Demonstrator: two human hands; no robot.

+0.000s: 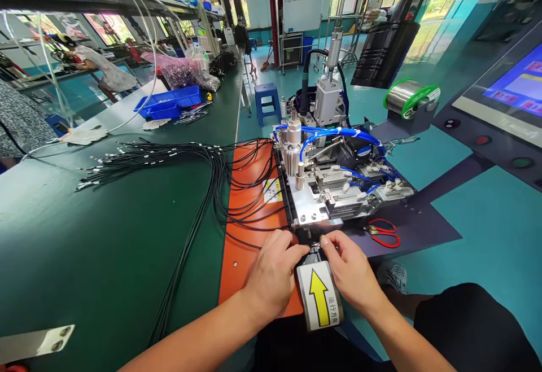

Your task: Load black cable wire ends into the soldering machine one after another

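Observation:
My left hand (274,273) and my right hand (349,268) meet at the front edge of a small metal machine (334,183) with blue air hoses. Both hands have their fingers pinched together around a small connector (315,245) at the end of a thin black cable, right at the machine's front slot. Just below the hands is a grey cover with a yellow arrow label (320,298). A bundle of black cables (178,160) fans out over the green bench (105,236) and the orange plate (249,191) to my left.
Red-handled scissors (383,232) lie right of the machine. A solder spool (410,98) and a control panel with a screen (514,92) stand at the right. A blue tray (169,103) and white gloves (84,135) sit farther up the bench; another person (19,121) is at the left edge.

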